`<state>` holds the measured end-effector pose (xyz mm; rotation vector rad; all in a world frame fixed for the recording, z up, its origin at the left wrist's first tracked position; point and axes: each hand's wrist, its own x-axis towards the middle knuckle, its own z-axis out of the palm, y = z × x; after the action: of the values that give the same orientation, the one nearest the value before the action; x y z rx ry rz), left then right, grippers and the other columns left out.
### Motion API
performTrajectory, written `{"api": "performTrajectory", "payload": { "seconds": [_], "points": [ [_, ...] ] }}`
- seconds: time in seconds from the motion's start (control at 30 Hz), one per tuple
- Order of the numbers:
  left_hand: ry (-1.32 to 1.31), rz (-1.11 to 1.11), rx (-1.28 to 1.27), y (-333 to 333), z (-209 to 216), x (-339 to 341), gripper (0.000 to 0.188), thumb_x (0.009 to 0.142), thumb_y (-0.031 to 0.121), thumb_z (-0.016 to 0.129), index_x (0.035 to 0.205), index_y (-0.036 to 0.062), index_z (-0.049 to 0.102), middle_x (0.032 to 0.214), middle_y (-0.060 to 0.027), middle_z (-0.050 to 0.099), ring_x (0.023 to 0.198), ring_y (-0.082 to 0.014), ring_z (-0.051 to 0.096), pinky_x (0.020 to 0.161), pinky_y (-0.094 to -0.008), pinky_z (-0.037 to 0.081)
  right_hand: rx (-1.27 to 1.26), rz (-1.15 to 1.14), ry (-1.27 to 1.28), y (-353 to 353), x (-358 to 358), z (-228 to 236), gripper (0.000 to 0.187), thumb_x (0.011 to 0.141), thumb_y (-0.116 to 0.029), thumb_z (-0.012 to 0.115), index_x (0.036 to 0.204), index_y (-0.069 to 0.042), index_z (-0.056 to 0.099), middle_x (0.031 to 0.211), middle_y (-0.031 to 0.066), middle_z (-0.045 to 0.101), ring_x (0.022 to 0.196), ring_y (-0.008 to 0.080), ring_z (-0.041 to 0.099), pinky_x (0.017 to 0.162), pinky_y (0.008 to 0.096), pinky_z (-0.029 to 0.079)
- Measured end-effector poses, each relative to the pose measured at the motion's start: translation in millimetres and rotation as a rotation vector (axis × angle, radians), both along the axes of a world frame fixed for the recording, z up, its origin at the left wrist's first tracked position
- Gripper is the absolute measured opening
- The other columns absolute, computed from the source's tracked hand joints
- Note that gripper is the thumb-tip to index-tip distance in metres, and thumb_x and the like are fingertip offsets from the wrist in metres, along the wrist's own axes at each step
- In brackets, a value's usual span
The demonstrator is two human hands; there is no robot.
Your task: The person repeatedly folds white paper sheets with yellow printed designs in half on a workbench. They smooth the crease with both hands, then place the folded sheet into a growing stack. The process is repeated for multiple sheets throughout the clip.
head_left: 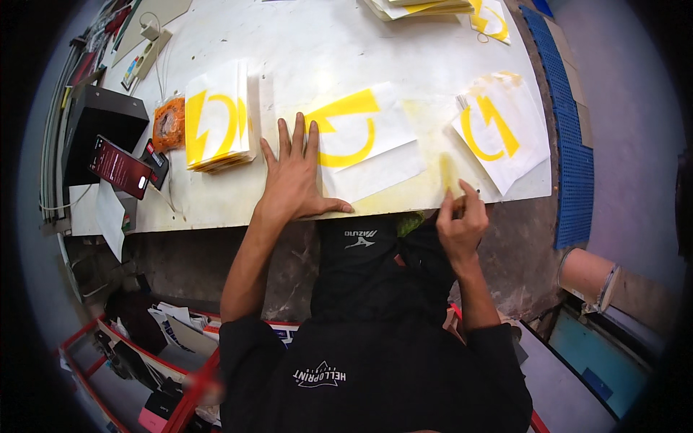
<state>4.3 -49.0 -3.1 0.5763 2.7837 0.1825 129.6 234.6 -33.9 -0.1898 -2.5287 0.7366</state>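
My left hand [292,180] lies flat with fingers spread at the left edge of a white paper piece [354,137] printed with a yellow shape. Its fingertips touch that edge, and the thumb points right along the table's front. A slanting fold or flap crosses the paper's lower part. At the front edge, right of the paper, my right hand [462,220] is closed with thumb and fingers together. Just beyond its fingertips is a blurred yellow strip [447,171]; whether it is held or is a mark on the table I cannot tell.
A stack of printed white papers [216,119] stands left, beside an orange packet [169,124]. Fanned printed papers [498,130] lie right, and another pile [422,7] at the far edge. A phone [119,167] leans against a black box [105,126]. Blue matting [570,137] borders the right.
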Motion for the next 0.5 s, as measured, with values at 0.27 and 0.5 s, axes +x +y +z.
{"api": "performTrajectory", "payload": {
  "seconds": [0.27,0.5],
  "points": [
    [0.008,-0.048,0.037,-3.7,-2.5,-0.7,0.148,0.053,0.093,0.073,0.168,0.0154,0.021,0.171,-0.0313,0.001,0.155,-0.0583,-0.006,0.114,-0.0827,0.004,-0.132,0.330,0.072,-70.1,13.7,-2.7,0.032,0.085,0.000,0.077,0.116,0.004,0.069,0.070,0.0089,0.059,0.062,0.0265,0.057,0.061,0.0394,0.043],
    [-0.009,-0.031,0.048,-7.5,-8.1,-1.0,0.114,0.083,0.084,0.059,0.168,0.0179,0.021,0.172,-0.0297,0.000,0.156,-0.0560,-0.007,0.115,-0.0810,0.002,-0.310,0.431,0.013,-49.4,16.3,24.0,0.035,0.084,0.005,0.078,0.117,0.001,0.068,0.072,0.0056,0.062,0.059,0.0180,0.055,0.053,0.0311,0.045]
  ]
}}
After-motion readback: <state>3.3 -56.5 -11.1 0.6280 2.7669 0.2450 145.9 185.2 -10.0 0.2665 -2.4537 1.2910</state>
